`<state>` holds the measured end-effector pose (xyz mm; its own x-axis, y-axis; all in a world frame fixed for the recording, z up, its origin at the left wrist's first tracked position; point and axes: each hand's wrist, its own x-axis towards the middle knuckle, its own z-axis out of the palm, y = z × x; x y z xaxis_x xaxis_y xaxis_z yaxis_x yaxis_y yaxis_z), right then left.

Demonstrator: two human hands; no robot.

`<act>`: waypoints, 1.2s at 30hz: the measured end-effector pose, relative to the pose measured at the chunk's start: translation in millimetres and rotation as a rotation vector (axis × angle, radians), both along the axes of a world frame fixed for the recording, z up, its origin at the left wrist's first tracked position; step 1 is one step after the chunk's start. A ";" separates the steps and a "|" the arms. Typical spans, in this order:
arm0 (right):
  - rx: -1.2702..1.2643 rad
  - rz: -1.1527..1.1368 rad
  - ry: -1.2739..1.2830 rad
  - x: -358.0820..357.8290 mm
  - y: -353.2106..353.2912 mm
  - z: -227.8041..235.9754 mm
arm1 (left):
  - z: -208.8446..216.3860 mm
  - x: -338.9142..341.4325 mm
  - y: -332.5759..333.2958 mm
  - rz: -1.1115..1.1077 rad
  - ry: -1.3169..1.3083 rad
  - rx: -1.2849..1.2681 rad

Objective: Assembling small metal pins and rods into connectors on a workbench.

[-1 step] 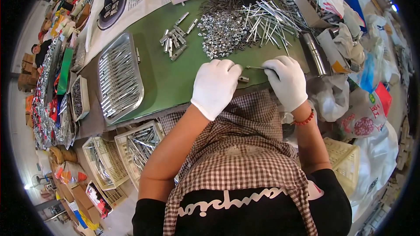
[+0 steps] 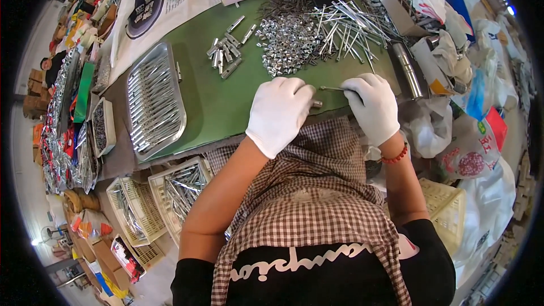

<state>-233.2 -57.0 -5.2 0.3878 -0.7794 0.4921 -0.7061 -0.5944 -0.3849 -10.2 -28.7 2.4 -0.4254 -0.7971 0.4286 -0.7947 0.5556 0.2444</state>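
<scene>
Now, in the head view, the right hand [image 2: 373,107] is gripping a thin metal rod [image 2: 332,88] by one end, thumb and fingers pinching it, and the rod is reaching out to the left of that grip, over the green mat [image 2: 209,110]. Its long axis is running side to side, nearly level, and its free tip is pointing toward the left hand [image 2: 281,110], ending just beside those fingers with a sliver of mat showing between. The left hand is curling its fingers inward; what it is pinching, if anything, we are not seeing. A short metal cylinder [image 2: 317,103] is poking out just right of it, lying closer to the person's body than the rod and nearer the left hand than the right; whether it is being held or resting loose, I'm not able to tell.
</scene>
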 end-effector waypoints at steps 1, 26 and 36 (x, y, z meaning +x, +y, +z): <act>-0.008 -0.002 0.013 -2.6 -0.9 -0.4 | 0.0 2.9 0.8 -0.043 0.105 -0.021; 0.039 0.149 0.037 21.3 -2.1 8.8 | -8.2 7.9 34.8 0.275 0.199 0.044; 0.097 0.075 -0.060 32.7 -30.0 13.6 | -10.1 9.0 22.5 0.250 0.194 0.001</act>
<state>-200.5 -87.0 8.4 0.4185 -0.7943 0.4403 -0.6352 -0.6025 -0.4832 -1.2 -6.2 -7.7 -0.1265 -0.8670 0.4821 -0.8454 0.3485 0.4048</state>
